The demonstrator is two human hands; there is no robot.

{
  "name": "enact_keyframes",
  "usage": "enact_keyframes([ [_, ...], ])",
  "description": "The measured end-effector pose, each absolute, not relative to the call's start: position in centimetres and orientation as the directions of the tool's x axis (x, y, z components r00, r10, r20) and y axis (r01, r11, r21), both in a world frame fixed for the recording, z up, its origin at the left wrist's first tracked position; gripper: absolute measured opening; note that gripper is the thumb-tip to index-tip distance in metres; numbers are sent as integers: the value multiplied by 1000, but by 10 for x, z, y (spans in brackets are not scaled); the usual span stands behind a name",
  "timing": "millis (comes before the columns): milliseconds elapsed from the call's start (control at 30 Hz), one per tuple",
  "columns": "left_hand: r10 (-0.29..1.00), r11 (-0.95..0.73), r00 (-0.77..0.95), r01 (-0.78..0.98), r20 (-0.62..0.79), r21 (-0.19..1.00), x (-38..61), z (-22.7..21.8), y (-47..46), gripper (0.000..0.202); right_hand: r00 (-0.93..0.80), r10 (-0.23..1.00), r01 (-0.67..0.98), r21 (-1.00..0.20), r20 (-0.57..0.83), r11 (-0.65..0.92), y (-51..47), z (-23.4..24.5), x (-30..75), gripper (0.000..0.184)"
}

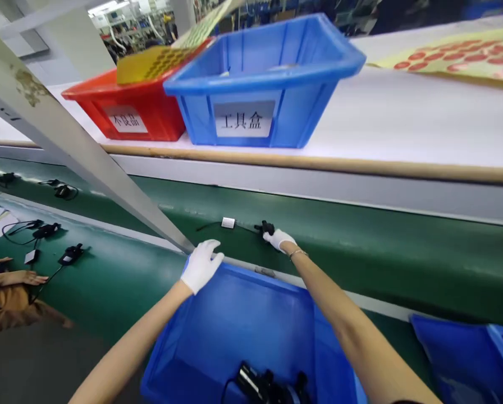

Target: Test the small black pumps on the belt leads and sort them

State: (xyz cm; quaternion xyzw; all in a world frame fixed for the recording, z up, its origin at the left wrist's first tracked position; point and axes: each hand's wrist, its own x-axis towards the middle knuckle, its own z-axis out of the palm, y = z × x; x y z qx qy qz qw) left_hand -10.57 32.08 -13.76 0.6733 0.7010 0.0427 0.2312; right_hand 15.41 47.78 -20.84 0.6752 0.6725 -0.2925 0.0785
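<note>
Now right hand point(279, 239) clasps black plug point(265, 227); left hand point(201, 265) touches bin point(238, 320).

1. Belt point(382, 252) right of right hand point(279, 239): bare, free passage.
2. Slanted beam point(87, 163) blocks the left, down to bin point(243, 314) rim.
3. Gripped plug point(265, 227) and its tag point(228, 223) clutter belt's far edge.

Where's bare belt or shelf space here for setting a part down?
Green belt is bare right of the right hand, which grips a black adapter. White shelf is bare between the labelled blue bin and sticker sheet. Crowded: belt's left end, adapters and cables by a co-worker's hand.
</note>
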Motion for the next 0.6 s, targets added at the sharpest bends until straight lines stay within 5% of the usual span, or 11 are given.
enact_keyframes([
  [167,845,-29,261,894,-466,447,-86,-157,188,33,-195,897,928,-371,-397,38,385,-178,175,38],
  [267,700,-106,382,891,-604,441,-67,-190,152,28,-248,843,926,-373,-477,62,282,-170,186,32],
  [467,496,-304,534,845,-684,440,-7,-227,140,34,-159,752,952,-300,-639,-54,133,-187,170,27],
  [600,515,-308,528,849,-675,430,3,-225,140,32,-76,799,925,-342,-597,-168,105,-191,164,23],
])
